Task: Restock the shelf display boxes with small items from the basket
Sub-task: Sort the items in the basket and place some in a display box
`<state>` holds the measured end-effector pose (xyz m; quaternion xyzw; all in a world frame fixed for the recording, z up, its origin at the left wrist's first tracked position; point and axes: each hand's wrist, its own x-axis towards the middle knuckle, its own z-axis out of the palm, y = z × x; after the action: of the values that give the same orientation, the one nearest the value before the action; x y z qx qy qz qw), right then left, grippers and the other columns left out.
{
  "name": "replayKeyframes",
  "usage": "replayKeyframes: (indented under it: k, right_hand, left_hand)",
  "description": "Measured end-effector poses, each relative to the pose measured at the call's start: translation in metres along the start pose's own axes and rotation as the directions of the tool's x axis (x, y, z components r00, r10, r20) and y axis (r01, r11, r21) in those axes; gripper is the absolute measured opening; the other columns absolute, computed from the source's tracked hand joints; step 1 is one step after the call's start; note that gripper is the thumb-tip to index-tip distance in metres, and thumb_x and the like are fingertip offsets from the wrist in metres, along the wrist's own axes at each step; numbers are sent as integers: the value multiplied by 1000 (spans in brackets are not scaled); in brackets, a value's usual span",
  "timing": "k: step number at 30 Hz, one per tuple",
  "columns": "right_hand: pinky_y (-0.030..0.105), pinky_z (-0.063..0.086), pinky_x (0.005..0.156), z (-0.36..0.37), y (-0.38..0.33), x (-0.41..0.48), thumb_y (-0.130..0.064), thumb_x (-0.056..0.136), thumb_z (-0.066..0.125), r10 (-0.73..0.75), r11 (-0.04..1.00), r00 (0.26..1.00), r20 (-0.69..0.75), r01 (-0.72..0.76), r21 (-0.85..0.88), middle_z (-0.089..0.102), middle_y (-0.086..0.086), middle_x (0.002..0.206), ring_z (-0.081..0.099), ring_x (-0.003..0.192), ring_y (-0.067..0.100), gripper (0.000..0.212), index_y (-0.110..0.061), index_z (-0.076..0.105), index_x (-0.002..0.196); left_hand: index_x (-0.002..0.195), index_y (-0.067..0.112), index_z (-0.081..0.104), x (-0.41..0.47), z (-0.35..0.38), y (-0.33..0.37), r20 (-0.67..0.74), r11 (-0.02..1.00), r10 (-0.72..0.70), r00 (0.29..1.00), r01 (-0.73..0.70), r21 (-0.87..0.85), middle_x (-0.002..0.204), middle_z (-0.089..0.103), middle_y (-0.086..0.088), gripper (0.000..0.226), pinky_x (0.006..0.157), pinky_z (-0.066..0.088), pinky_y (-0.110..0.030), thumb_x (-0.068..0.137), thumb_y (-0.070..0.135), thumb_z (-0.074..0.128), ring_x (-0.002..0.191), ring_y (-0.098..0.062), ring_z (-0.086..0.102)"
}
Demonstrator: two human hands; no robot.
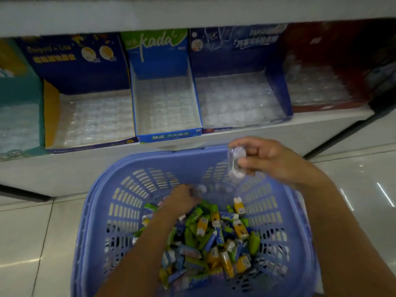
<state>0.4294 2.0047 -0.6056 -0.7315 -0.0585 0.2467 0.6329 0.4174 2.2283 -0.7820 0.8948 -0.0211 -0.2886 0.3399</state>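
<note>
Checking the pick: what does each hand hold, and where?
Right hand pinches a clear oblong plastic case, thumb at its middle, fingers over its top. Left hand: cannot tell.

A: Where can a hand enter?
B: Over the low front lips of the open cardboard display boxes (169, 137); a white shelf board (192, 11) roofs their backs, and blue cardboard side walls (276, 91) part them.
A: And the blue slotted plastic basket (160, 156)?
B: Open-topped; the left hand (182, 200) is down in it, and the right hand (272, 159) pinches a clear plastic capsule (235, 161) above its far rim.
</note>
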Motion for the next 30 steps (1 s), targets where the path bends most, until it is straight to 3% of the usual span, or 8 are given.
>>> replayKeyframes:
  k: [3,6,9,11,15,22,26,30]
  right_hand:
    - [17,49,62,-35,-25,-13,-16,80,66,-220,973,923,-317,228,-11,68,-8,82,60,67,8,28,-26,65,106]
    - [17,52,67,-81,-37,-20,-12,89,61,-349,929,702,-621,345,-133,71,-3,88,64,72,8,23,-21,65,110]
    - [18,54,74,-129,-38,-17,-24,88,61,-430,902,453,-781,261,-345,70,3,102,66,85,8,29,-14,62,116]
    - [24,55,82,-160,-35,-3,-22,88,59,-453,888,400,-797,122,-444,68,5,108,65,96,11,30,-14,62,117]
    - [36,44,101,-204,-33,35,-15,91,53,-464,610,584,-666,-334,-718,57,10,130,53,118,29,38,-18,55,129]
    - [29,33,108,-219,-36,64,-7,92,54,-583,454,685,-436,-171,-875,49,17,138,46,126,34,40,-11,54,132]
    - [2,37,91,-220,-33,75,-17,94,50,-523,447,768,-369,-121,-886,57,20,129,57,112,20,36,-4,57,126]
    - [43,40,107,-218,-31,79,-15,94,48,-521,431,750,-407,-181,-884,56,22,129,52,121,35,34,-1,58,124]
  left_hand:
    - [79,18,62,-19,-21,58,99,975,145,984,-124,-187,74,59,3,18,62,41,-16,88,33,65,70,-9,56]
    - [90,23,67,-39,-49,128,123,855,315,941,-225,-468,75,67,6,14,59,46,-21,85,36,64,63,-3,59]
    - [96,16,57,-48,-74,183,18,708,326,945,-232,-667,77,68,-8,25,46,44,-18,80,33,66,54,-4,57]
    - [93,11,54,-45,-86,206,-59,673,315,947,-267,-690,74,70,-9,7,45,42,-20,90,15,58,51,-9,53]
    - [84,9,59,-30,-96,235,-150,622,286,947,-302,-723,72,72,-8,13,45,40,-21,93,16,52,52,-11,47]
    - [67,25,70,-8,-94,254,-249,707,213,945,-325,-628,52,58,2,39,44,39,-23,85,57,56,45,-9,44]
    - [77,12,71,2,-94,256,-323,741,257,911,-400,-539,49,54,6,49,47,39,-23,87,56,55,46,-8,46]
    - [70,8,65,4,-94,261,-363,755,231,903,-402,-518,46,52,8,51,51,40,-25,86,56,55,44,-6,45]
